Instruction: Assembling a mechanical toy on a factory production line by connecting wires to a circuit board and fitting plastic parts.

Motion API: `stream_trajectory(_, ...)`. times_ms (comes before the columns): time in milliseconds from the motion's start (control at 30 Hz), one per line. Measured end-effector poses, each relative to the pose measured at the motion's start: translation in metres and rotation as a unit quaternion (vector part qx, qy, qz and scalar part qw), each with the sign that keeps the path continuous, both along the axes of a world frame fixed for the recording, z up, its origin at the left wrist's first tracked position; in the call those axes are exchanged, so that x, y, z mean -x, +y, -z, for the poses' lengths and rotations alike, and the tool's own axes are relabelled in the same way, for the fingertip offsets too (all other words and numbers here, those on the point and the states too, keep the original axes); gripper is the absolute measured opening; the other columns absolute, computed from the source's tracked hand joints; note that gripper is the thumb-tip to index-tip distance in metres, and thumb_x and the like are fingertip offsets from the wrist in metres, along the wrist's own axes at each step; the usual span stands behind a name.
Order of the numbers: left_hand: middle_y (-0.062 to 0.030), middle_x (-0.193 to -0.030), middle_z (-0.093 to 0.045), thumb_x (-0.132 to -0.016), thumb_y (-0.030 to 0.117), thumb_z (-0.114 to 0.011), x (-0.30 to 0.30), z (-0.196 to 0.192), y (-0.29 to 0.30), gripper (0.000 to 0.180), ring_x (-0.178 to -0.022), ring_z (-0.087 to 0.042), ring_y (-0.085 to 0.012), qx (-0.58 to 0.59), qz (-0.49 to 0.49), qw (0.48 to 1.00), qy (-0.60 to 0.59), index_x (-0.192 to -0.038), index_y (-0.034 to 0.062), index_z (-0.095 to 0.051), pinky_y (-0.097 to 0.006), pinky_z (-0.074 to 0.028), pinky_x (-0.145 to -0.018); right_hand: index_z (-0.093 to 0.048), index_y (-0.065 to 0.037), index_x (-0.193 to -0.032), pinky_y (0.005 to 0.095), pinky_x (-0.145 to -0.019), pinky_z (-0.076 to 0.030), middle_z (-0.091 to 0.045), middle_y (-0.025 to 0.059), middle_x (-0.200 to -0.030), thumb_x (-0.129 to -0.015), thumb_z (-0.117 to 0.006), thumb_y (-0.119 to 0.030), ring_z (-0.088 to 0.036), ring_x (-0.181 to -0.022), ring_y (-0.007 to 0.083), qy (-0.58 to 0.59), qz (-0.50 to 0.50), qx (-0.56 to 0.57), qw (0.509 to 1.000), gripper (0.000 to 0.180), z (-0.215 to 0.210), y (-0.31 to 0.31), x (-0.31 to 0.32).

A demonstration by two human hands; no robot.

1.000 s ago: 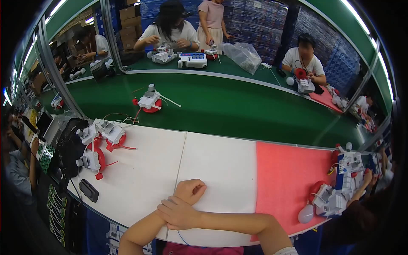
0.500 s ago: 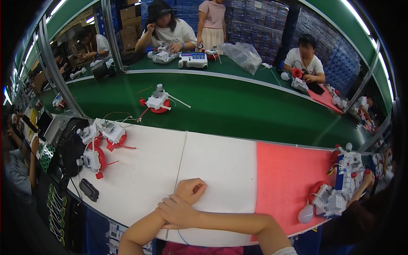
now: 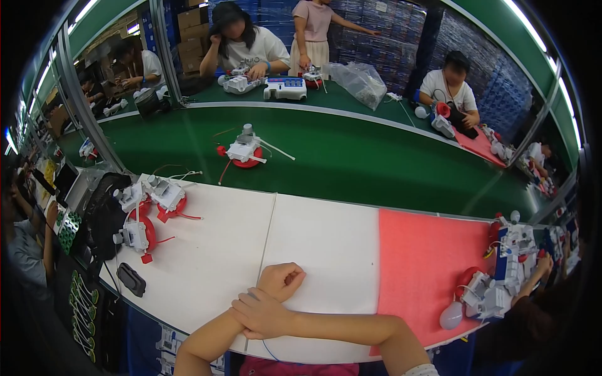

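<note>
Landmark: white mat [image 3: 207, 263].

- Left edge of mat: two red-and-white toy assemblies [image 3: 153, 210], untouched; small black device [image 3: 132, 279] below them.
- Beyond mat on green belt [image 3: 376, 163]: one more toy unit [image 3: 246, 150], shifted right along belt since a second ago.
- Near edge of mat: left hand [image 3: 283, 280] clenched in fist, empty; right hand [image 3: 260, 313] laid over left wrist, grasping nothing. Both unmoved; work seems paused.
- Right of mat: red mat [image 3: 420, 263], toy cluster [image 3: 495, 282] at its far end.

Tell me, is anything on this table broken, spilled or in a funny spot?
Nothing looks broken or spilled. One red-and-white toy assembly sits alone on the green belt, wires trailing, apart from those on the white mat. The right hand rests over the left hand, holding nothing.
</note>
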State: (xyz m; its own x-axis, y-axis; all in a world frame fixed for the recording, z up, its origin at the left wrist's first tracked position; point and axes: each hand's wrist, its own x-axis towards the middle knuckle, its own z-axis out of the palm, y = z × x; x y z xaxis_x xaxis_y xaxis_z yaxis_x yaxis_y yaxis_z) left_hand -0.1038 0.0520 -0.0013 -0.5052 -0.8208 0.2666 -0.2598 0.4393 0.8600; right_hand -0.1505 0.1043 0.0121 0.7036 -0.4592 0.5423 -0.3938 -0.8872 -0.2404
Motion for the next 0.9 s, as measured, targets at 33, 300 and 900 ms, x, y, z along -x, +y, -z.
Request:
stream_trajectory(33, -0.0045, -0.055, -0.056, -0.076, 0.010, -0.061, 0.0001, 0.0000, 0.0001, 0.010, -0.045, -0.049, -0.0091, 0.000, 0.000, 1.000, 0.000, -0.072, 0.0013, -0.058, -0.021, -0.039, -0.044, -0.052, -0.002, -0.082, 0.0332, -0.068, -0.036, -0.047, 0.0072, -0.083, -0.058, -0.061, -0.027, -0.045, -0.078, 0.0220, 0.000, 0.000, 0.000, 1.000, 0.035, 0.0000, 0.0000, 0.0001)
stream_trajectory(300, -0.0043, -0.055, -0.056, -0.075, 0.010, -0.061, 0.0007, 0.0008, -0.0002, 0.010, -0.044, -0.049, -0.0092, -0.002, -0.002, 1.000, -0.004, -0.071, 0.0013, -0.058, -0.021, -0.039, -0.044, -0.051, -0.003, -0.083, 0.0335, -0.068, -0.036, -0.045, 0.0072, -0.081, -0.058, -0.062, -0.025, -0.044, -0.076, 0.0224, -0.013, 0.000, -0.006, 1.000, 0.036, 0.0012, -0.0013, 0.0005)
stream_trajectory(900, -0.0059, -0.056, -0.057, -0.076, 0.010, -0.060, -0.0001, -0.0012, 0.0008, 0.009, -0.046, -0.051, -0.0110, 0.001, -0.008, 1.000, -0.009, -0.072, 0.0014, -0.058, -0.022, -0.041, -0.045, -0.052, -0.002, -0.085, 0.0330, -0.069, -0.036, -0.047, 0.0069, -0.085, -0.059, -0.063, -0.027, -0.045, -0.079, 0.0222, -0.014, 0.007, 0.001, 1.000, 0.038, 0.0033, -0.0005, 0.0003)
